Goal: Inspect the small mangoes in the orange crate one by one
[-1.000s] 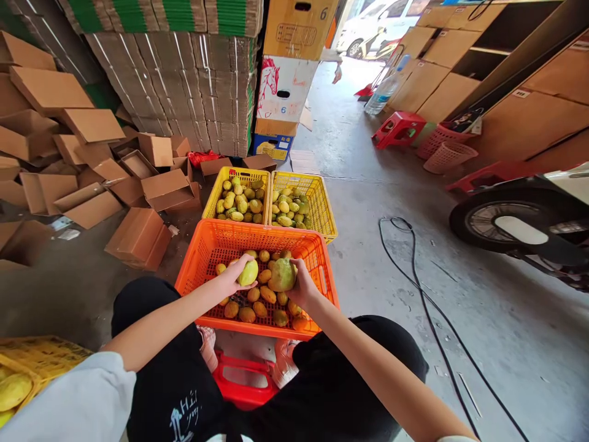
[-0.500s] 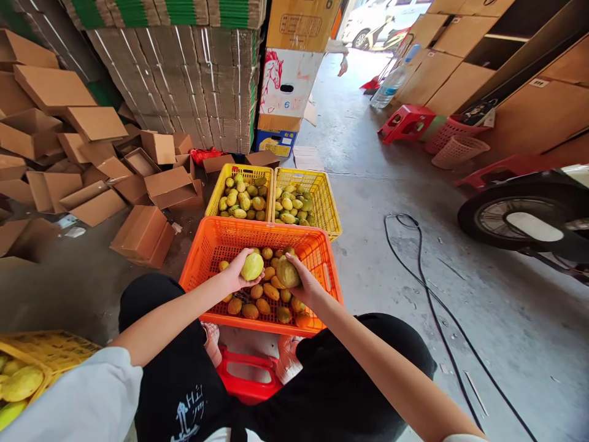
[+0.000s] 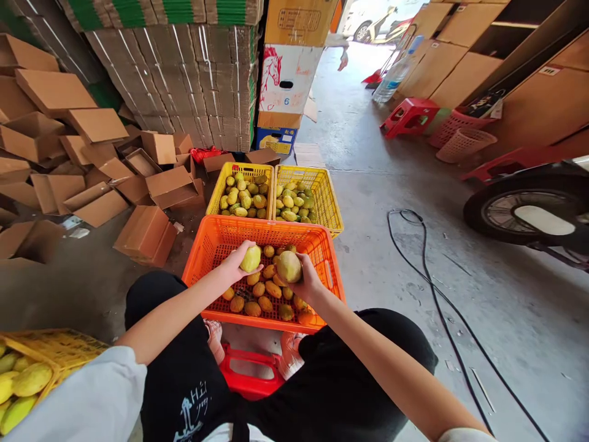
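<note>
My left hand (image 3: pixel 239 261) is closed around a yellow-green, papaya-like fruit (image 3: pixel 251 259), with the fingers beneath it. A rounder, duller green-tan fruit (image 3: pixel 289 267) sits in my right hand (image 3: pixel 307 276), gripped from its right side. Both are held up over an orange plastic crate (image 3: pixel 193 261), a little apart from each other. Inside that crate lie several orange and greenish fruits (image 3: pixel 265 304), spread over its slotted bottom and partly hidden by my hands.
Beyond the orange crate stand two yellow crates (image 3: pixel 329 190) with green-yellow fruit. Another yellow crate (image 3: pixel 76 353) of larger yellow fruit is at lower left. Open cardboard boxes (image 3: pixel 142 233) are piled left. A black cable (image 3: pixel 430 276) and a motorbike wheel (image 3: pixel 506 212) are at right.
Both fruits stay in my hands. My right hand has turned, showing more of its fruit's round face, and the left hand has tilted its fruit slightly upward. The view has shifted a little.
</note>
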The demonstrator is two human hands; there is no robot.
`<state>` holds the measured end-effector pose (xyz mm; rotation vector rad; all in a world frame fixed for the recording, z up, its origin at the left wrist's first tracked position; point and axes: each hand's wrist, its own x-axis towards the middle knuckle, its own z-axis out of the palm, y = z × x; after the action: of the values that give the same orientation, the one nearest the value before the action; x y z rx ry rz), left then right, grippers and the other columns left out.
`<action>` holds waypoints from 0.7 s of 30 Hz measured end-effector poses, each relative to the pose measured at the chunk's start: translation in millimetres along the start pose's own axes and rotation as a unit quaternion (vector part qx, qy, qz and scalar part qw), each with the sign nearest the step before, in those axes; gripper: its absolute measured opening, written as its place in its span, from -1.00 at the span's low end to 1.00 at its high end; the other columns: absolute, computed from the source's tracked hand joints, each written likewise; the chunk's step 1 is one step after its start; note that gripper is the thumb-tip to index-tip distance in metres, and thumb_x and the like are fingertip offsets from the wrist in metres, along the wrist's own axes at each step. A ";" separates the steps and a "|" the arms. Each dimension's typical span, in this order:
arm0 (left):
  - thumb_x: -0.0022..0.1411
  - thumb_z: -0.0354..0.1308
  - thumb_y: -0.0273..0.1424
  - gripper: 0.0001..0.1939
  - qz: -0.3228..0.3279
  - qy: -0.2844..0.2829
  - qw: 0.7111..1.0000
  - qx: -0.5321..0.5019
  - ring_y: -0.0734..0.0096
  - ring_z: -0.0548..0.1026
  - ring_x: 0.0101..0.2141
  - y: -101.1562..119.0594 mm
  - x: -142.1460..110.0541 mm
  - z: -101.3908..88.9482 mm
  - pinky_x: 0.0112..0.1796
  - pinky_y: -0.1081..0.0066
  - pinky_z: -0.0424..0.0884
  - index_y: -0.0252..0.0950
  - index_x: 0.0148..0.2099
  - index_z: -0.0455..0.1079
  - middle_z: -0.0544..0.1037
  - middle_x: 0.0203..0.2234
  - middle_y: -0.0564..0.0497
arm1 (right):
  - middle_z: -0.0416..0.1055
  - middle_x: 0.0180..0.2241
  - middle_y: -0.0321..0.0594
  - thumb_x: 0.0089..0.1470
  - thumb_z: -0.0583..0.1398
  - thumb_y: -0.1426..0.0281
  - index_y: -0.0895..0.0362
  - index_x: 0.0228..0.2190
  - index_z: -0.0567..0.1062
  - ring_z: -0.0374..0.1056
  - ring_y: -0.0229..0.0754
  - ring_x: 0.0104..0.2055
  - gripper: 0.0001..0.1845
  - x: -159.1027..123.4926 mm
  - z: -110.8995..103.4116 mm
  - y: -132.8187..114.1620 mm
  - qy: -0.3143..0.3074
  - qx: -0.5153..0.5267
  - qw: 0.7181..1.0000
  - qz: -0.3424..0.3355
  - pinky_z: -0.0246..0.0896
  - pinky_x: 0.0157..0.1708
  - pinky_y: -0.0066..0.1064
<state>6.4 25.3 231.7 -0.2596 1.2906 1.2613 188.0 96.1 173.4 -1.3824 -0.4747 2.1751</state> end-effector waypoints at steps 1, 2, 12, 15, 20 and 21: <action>0.28 0.55 -0.39 -0.65 0.013 0.013 1.000 -0.007 0.37 0.60 -0.41 1.2 -0.9 1.5 -0.28 0.32 0.76 -0.19 -0.10 0.41 0.56 -0.38 0.08 | 0.61 -0.34 -0.22 0.07 0.34 0.08 -0.06 -0.23 0.47 0.67 0.11 -0.13 -0.70 0.5 0.4 0.2 -0.004 -0.004 1.000 0.000 0.67 -0.30 -0.19; 0.32 0.52 -0.38 -0.68 0.022 0.027 0.999 -0.010 0.39 0.58 -0.41 2.3 -2.0 2.9 -0.29 0.33 0.76 -0.18 -0.11 0.40 0.56 -0.37 0.08 | 0.62 -0.32 -0.21 0.08 0.33 0.07 -0.06 -0.23 0.47 0.67 0.12 -0.12 -0.69 0.1 1.0 0.3 -0.007 -0.007 1.000 0.001 0.67 -0.30 -0.20; 0.60 0.02 -0.39 -0.78 -0.061 0.017 0.998 -0.017 0.30 0.62 -0.48 2.5 -2.7 1.2 -0.45 0.40 0.67 -0.27 -0.04 0.50 0.61 -0.40 -0.08 | 0.62 -0.38 -0.25 0.22 0.41 0.16 -0.02 -0.18 0.51 0.62 -0.03 -0.34 -0.74 -27.0 13.4 -6.2 -0.024 -0.021 0.998 0.054 0.41 -0.55 -0.41; 0.63 0.05 -0.32 -0.77 -0.063 0.011 0.998 -0.011 0.26 0.63 -0.47 2.2 0.0 0.2 -0.44 0.35 0.69 -0.28 -0.04 0.50 0.62 -0.42 -0.09 | 0.66 -0.34 -0.22 0.27 0.41 0.19 -0.02 -0.14 0.52 0.66 -0.02 -0.32 -0.76 -30.2 17.2 -8.6 -0.025 -0.017 0.998 0.061 0.37 -0.57 -0.44; 0.25 0.63 -0.34 -0.65 -0.023 -0.012 0.999 0.034 0.30 0.62 -0.41 -0.9 5.5 -2.7 -0.36 0.36 0.72 -0.25 -0.12 0.52 0.62 -0.37 -0.02 | 0.70 -0.25 -0.21 0.28 0.42 0.27 0.00 -0.09 0.56 0.67 -0.05 -0.29 -0.78 -26.1 16.8 -9.7 -0.022 -0.014 0.999 0.030 0.50 -0.48 -0.38; 0.17 0.69 -0.39 -0.61 -0.010 -0.011 0.999 0.044 0.32 0.62 -0.39 -1.7 5.9 -3.1 -0.33 0.37 0.72 -0.25 -0.13 0.52 0.63 -0.35 -0.02 | 0.71 -0.23 -0.21 0.29 0.41 0.27 0.00 -0.08 0.57 0.67 -0.05 -0.28 -0.79 -25.0 15.9 -9.6 -0.014 -0.019 0.999 0.027 0.55 -0.44 -0.36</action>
<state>4.7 25.6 225.0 -0.1938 1.3175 1.1850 184.5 88.7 203.5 -1.4007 -0.4971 2.2427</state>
